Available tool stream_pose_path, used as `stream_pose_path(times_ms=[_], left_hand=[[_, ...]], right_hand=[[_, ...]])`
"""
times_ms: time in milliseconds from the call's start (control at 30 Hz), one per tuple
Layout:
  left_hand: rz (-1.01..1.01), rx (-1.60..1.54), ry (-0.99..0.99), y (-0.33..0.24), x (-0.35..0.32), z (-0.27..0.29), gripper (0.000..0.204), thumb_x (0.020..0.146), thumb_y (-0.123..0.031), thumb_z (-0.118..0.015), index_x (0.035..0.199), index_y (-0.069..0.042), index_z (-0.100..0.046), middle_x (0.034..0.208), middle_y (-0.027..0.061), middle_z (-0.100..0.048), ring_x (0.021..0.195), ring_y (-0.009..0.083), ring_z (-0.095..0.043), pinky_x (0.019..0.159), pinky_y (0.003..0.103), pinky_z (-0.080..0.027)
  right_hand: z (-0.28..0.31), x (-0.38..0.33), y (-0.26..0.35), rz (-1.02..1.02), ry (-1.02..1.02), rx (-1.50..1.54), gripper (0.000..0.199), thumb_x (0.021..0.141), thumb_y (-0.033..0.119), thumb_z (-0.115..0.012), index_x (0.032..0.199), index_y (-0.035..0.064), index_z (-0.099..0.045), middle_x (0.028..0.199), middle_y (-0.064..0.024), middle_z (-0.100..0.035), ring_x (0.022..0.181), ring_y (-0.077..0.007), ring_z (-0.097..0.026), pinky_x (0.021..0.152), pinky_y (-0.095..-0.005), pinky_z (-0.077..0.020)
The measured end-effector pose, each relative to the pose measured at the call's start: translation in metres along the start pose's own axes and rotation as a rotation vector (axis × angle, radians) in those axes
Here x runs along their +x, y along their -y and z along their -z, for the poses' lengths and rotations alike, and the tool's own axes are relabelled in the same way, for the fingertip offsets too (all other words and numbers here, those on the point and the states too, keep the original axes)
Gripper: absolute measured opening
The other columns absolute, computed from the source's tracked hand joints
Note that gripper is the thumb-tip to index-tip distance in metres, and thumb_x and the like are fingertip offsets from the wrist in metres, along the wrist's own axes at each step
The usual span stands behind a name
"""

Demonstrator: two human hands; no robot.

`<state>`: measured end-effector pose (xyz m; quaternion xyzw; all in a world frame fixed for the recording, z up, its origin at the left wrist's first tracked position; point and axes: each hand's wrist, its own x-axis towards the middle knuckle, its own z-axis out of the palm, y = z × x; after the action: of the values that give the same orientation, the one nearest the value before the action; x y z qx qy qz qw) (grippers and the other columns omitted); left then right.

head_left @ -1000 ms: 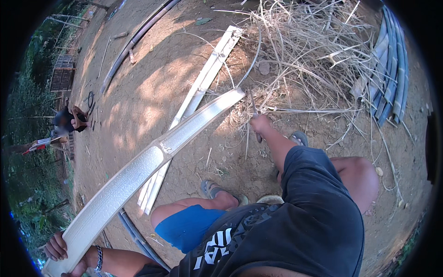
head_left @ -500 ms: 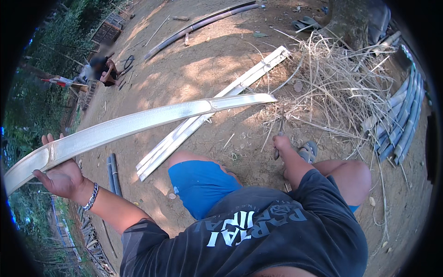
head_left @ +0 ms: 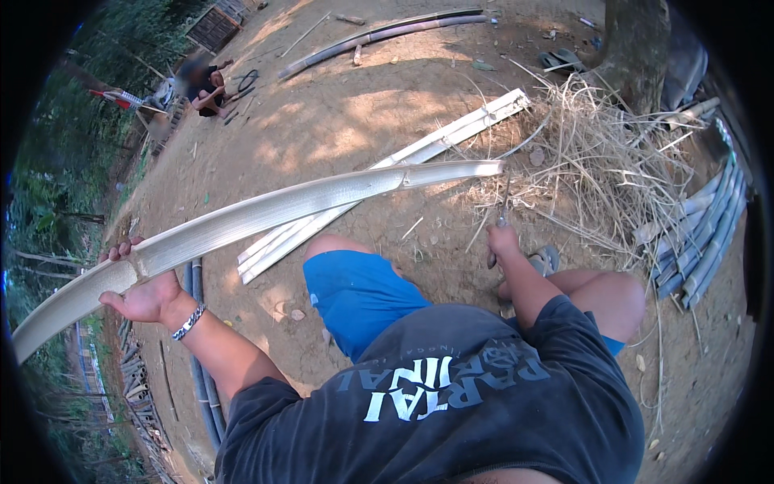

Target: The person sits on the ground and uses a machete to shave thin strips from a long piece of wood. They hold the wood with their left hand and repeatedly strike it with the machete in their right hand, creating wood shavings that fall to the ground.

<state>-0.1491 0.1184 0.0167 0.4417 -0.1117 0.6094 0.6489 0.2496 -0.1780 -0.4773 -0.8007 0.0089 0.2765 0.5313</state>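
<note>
Dirt yard, my left hand (head_left: 145,294) wrapped around long pale bamboo strip (head_left: 266,214), right hand (head_left: 504,242) clenching knife (head_left: 501,216); split slats (head_left: 387,173) piled, trimming seemingly unfinished.

Bare dirt ground (head_left: 387,105) with patches of sunlight and shade; dry straw (head_left: 613,161) lies at the right, green trees (head_left: 72,161), perhaps bushes, beyond.
</note>
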Motion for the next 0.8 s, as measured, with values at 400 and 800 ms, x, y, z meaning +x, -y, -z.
stream_pose_path(times_ms=[400,800], left_hand=[[0.03,-0.081,-0.13,0.124,-0.034,-0.06,0.064,0.079,-0.061,-0.063,0.108,-0.005,-0.055,0.096,0.0112,-0.054,0.097,0.0276,-0.051,0.101,0.046,-0.037],[0.116,-0.02,0.302,0.14,-0.082,-0.057,0.054,0.087,-0.057,-0.06,0.114,-0.011,-0.057,0.099,0.0049,-0.056,0.099,0.0237,-0.053,0.102,0.048,-0.037]], right_hand=[[0.014,-0.137,0.196,0.514,0.057,0.133,0.031,0.087,0.031,-0.066,0.095,0.0021,-0.058,0.073,-0.0101,-0.063,0.069,-0.0217,-0.062,0.067,-0.0357,-0.0482],[0.045,-0.164,0.183,0.485,0.044,-0.144,0.031,0.085,0.025,-0.065,0.107,0.0039,-0.061,0.083,-0.0158,-0.066,0.078,-0.031,-0.065,0.072,-0.0405,-0.0502]])
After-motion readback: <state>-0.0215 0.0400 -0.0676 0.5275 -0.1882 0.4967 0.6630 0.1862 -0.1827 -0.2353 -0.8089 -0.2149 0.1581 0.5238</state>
